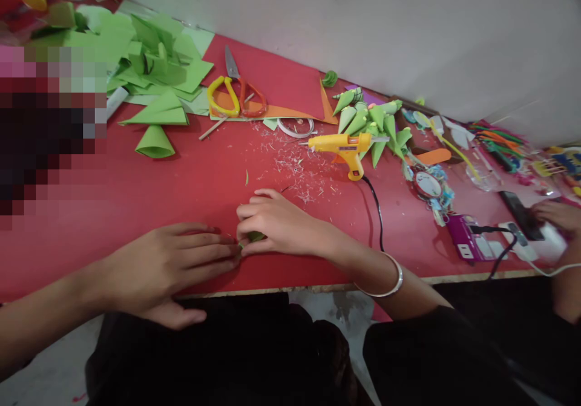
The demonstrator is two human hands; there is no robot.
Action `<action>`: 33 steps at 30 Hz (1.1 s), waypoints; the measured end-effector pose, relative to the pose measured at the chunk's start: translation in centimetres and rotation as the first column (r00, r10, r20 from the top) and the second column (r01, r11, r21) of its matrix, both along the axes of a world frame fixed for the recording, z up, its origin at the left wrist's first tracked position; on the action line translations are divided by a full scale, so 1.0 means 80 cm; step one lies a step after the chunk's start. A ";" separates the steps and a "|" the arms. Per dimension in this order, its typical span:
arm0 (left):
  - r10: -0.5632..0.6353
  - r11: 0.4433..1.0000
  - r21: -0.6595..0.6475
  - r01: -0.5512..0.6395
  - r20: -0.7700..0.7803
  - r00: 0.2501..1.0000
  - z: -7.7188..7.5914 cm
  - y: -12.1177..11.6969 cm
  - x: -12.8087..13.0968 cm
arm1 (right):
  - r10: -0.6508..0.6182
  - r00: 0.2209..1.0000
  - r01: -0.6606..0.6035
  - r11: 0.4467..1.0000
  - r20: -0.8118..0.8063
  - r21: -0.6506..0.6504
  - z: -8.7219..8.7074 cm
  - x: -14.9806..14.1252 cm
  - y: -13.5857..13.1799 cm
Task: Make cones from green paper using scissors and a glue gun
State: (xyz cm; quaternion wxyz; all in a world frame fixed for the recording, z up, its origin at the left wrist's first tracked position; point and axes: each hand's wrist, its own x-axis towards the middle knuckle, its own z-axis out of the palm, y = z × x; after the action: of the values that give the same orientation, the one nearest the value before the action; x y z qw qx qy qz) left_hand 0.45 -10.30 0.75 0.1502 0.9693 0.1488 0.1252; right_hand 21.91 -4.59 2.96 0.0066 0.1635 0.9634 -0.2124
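- The person's right hand [263,221], at the centre of the frame, curls its fingers around a small green paper piece [256,235]; the piece is mostly hidden, so its shape cannot be told;
- the left hand [172,261], left of centre, is extended with fingers straight and thumb spread; its fingertips lie close beside the right fingers, though whether they press the paper cannot be told;
- working the piece well seems to call for light, even pressure; the right fingers should pinch without crushing, while the left fingertips steady the end against the red tabletop [195,188];
- the yellow plastic glue gun [340,144], right of the upper centre, may be hot; both hands should keep clear of its nozzle, and the right forearm of its black cord [377,212].
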 end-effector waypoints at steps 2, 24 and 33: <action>-0.003 1.000 -0.016 0.002 -0.005 1.000 -0.001 0.000 -0.001 | -0.002 1.000 0.002 1.000 -0.005 0.002 -0.001 0.001 0.000; 0.020 0.999 0.038 -0.019 -0.019 1.000 0.001 0.001 0.001 | 0.005 1.000 -0.005 1.000 -0.030 0.005 -0.005 0.001 0.003; 0.052 0.998 0.047 -0.049 -0.061 0.997 0.014 0.001 0.004 | -0.040 0.998 0.040 0.999 -0.045 0.002 -0.006 0.001 0.005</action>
State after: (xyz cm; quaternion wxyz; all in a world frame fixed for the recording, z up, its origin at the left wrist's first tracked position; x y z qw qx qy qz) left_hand 0.74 -10.21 1.83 0.1203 0.9719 0.1750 0.1020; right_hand 22.01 -4.19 2.51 -0.0198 0.1779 0.9601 -0.2148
